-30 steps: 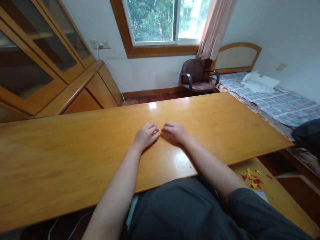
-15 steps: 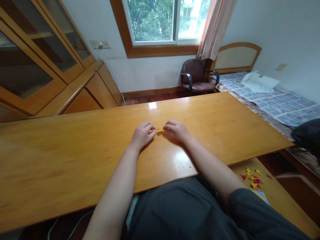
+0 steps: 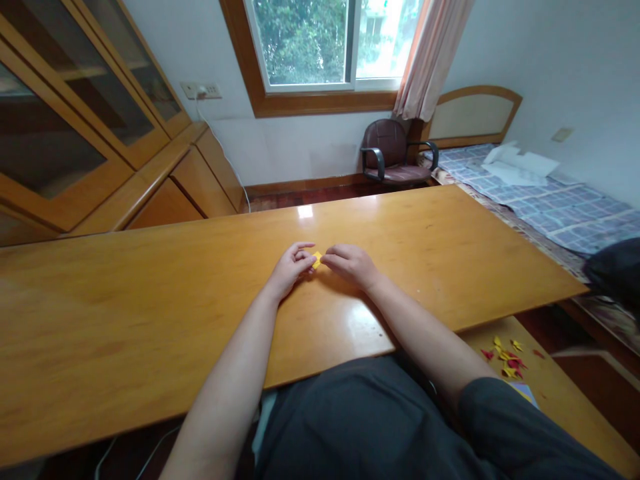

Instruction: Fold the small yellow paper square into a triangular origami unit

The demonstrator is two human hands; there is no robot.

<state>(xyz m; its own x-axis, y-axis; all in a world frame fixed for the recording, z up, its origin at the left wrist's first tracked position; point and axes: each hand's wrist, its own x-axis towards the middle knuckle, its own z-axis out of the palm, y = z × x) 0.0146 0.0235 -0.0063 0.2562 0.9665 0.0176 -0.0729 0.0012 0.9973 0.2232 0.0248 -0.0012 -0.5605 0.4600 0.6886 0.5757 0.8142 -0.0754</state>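
A small folded piece of yellow paper (image 3: pixel 317 260) is between my hands, just above the wooden table (image 3: pixel 150 300). My left hand (image 3: pixel 293 267) pinches its left side between thumb and fingers, with the index finger stretched out above. From the other side, my right hand (image 3: pixel 353 262) has its fingertips pressed together at the paper's right edge. The exact folds are too small to make out.
Several folded red and yellow paper cranes (image 3: pixel 510 360) lie on a lower wooden surface (image 3: pixel 565 400) at the right, near coloured paper sheets (image 3: pixel 525 393). Behind the table stand a chair (image 3: pixel 387 150) and a bed (image 3: pixel 550 193); a cabinet (image 3: pixel 150 180) is at the left.
The yellow paper has turned from a thin edge-on strip to showing a flat, wider face. My hands have come closer together, and my left index finger has lifted and straightened.
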